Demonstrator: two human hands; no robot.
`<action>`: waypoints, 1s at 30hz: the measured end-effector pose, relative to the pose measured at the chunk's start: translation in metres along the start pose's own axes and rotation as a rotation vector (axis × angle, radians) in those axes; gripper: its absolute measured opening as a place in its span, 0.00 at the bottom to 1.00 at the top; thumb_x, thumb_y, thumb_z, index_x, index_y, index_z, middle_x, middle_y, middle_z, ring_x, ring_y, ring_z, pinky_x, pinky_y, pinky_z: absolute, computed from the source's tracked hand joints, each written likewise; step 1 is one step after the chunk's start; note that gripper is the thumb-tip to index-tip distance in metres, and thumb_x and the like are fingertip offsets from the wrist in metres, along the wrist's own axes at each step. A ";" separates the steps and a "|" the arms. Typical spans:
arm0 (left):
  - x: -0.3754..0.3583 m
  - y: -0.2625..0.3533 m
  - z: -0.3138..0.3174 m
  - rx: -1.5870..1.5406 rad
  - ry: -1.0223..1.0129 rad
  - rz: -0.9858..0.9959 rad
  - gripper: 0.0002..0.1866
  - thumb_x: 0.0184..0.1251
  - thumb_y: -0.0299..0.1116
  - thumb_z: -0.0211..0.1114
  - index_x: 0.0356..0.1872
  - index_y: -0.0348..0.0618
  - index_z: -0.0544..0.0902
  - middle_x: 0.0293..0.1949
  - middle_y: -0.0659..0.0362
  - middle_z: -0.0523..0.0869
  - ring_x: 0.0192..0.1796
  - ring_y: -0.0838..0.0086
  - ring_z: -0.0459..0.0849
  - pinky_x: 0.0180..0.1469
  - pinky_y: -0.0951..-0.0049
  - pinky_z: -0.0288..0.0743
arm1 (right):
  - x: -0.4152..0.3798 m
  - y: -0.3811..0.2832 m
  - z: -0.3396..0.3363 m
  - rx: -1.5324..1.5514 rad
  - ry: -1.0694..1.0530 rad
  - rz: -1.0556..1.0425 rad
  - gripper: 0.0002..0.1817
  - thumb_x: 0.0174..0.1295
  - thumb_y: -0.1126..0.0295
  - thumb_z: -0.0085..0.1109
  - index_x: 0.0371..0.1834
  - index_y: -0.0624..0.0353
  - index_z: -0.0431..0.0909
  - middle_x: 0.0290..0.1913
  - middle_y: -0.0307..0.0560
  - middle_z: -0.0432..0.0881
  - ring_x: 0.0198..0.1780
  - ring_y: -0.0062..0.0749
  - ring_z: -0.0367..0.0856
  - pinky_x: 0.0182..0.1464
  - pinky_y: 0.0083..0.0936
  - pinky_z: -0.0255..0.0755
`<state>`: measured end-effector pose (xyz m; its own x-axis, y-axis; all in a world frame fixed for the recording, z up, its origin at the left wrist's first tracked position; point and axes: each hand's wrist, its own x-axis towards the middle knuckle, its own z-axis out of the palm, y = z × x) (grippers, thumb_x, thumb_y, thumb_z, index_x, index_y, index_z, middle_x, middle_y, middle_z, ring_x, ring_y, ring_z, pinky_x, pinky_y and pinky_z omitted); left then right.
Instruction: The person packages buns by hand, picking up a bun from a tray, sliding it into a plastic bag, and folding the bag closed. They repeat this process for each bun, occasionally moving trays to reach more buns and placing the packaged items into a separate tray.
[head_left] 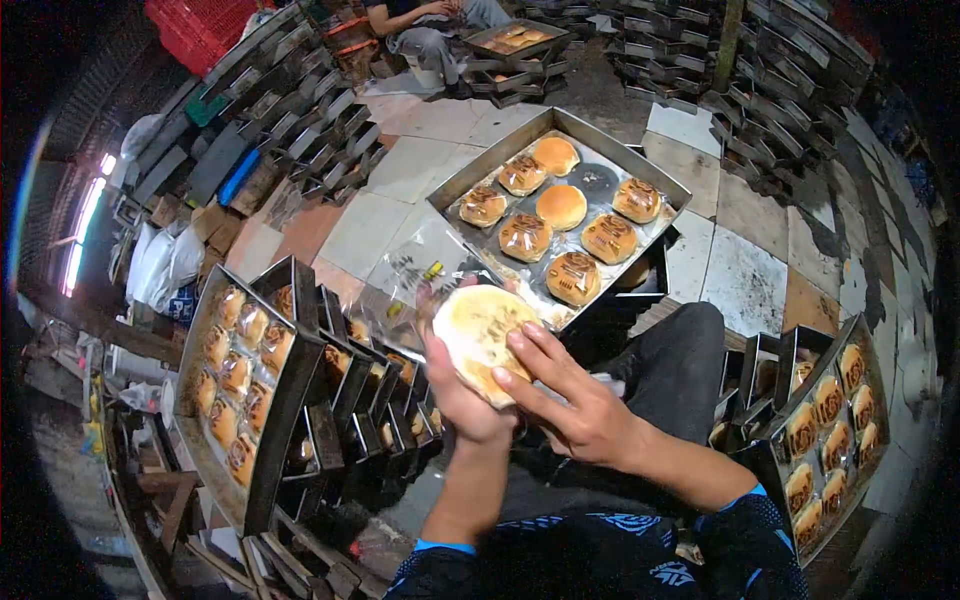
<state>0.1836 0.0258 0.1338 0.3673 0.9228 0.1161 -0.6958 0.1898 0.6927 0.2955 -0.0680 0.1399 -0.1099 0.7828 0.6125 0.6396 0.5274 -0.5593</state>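
Observation:
A round bun (475, 322), its pale side with brown patches facing up, rests in my left hand (468, 400), whose fingers curl round its far edge. Across the near right of the bun lie the fingers of my right hand (580, 412), pressed onto its surface. A clear plastic bag (415, 268) with small printed marks sticks out beyond my left fingers, under the bun's far left edge. Just ahead is a metal tray (640, 160) of buns. Several are in printed clear wrappers, such as this wrapped bun (525, 238); two bare golden buns (561, 207) lie among them.
Tilted trays of wrapped buns stand at left (262, 425) and right (780, 480), with more trays stacked behind them. Stacked empty trays (300, 130) line the back. A seated person (425, 45) is near another bun tray (515, 38). Tiles (745, 270) cover the floor.

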 end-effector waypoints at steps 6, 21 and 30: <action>-0.018 0.035 0.025 -0.288 -0.218 0.072 0.47 0.62 0.66 0.55 0.75 0.47 0.55 0.73 0.40 0.57 0.72 0.47 0.63 0.71 0.49 0.63 | 0.001 -0.008 -0.008 -0.076 0.022 -0.233 0.24 0.59 0.72 0.57 0.62 0.52 0.78 0.70 0.66 0.65 0.70 0.64 0.65 0.69 0.50 0.66; 0.004 -0.007 -0.046 -0.371 0.014 -0.266 0.36 0.70 0.55 0.49 0.70 0.40 0.64 0.65 0.45 0.74 0.63 0.53 0.77 0.63 0.51 0.74 | 0.021 0.024 0.022 0.441 -0.216 0.198 0.06 0.58 0.73 0.65 0.36 0.62 0.80 0.31 0.50 0.82 0.34 0.48 0.82 0.39 0.36 0.76; 0.022 0.017 -0.109 -0.603 -0.116 -0.429 0.37 0.66 0.60 0.47 0.65 0.41 0.71 0.59 0.46 0.79 0.56 0.47 0.81 0.48 0.51 0.82 | 0.019 0.052 -0.011 0.889 -0.894 0.431 0.05 0.62 0.72 0.63 0.37 0.62 0.83 0.33 0.50 0.83 0.40 0.38 0.85 0.40 0.27 0.77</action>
<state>0.1122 0.0859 0.0705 0.7220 0.6915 0.0210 -0.6823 0.7067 0.1872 0.3346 -0.0295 0.1287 -0.7027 0.7060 -0.0879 0.0764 -0.0480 -0.9959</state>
